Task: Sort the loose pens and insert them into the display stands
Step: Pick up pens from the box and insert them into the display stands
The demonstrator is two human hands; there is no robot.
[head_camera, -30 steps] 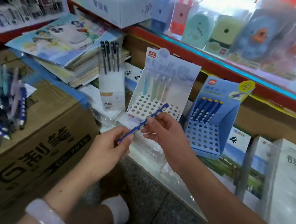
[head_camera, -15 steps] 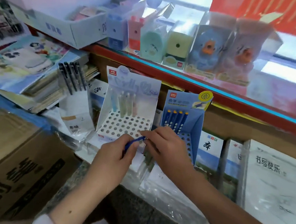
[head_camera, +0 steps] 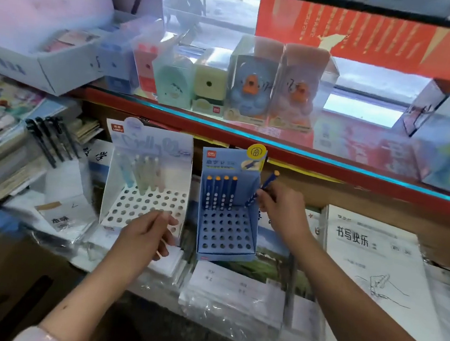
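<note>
The left hand [head_camera: 148, 231] has let go and hovers relaxed by the white display stand [head_camera: 145, 190]. The right hand [head_camera: 280, 208] alone now pinches the blue pen [head_camera: 265, 185], tip lowered toward the blue display stand [head_camera: 226, 225]'s back row, beside four standing pens [head_camera: 220, 192]; insertion looks imminent.

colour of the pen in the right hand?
Dark blue pen with pale dots and an orange tip, pinched by the right hand; head view, the only one.

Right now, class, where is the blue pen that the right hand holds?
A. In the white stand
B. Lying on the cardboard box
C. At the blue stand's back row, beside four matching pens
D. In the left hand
C: the right hand pinches the blue pen, tilted, at the blue stand, right of four upright matching pens.
</note>
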